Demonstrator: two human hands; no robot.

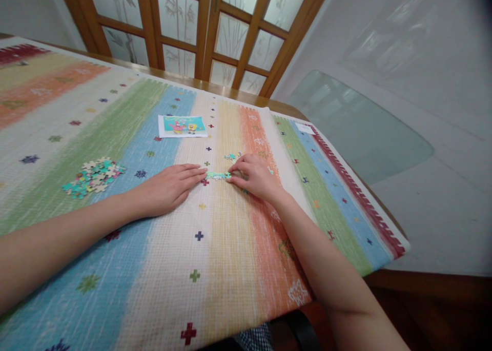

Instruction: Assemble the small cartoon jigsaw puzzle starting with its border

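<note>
A short strip of joined jigsaw pieces (pixel 216 176), mostly teal, lies on the striped tablecloth between my hands. Flat on the cloth, my left hand (pixel 169 187) has its fingers stretched out, the tips at the strip's left end. Thumb and forefinger of my right hand (pixel 253 176) are closed on a small puzzle piece (pixel 228 175) at the right end. Whether that piece is locked into the strip I cannot tell. Just beyond the right hand lie several loose pieces (pixel 231 157), partly hidden by its fingers.
A heap of loose puzzle pieces (pixel 96 176) lies left of my left forearm. Farther back is a picture card (pixel 183 126) with cartoon figures. A small white paper (pixel 304 128) rests near the far right edge of the tablecloth (pixel 230 269). Wooden glazed doors (pixel 203 28) stand behind the table.
</note>
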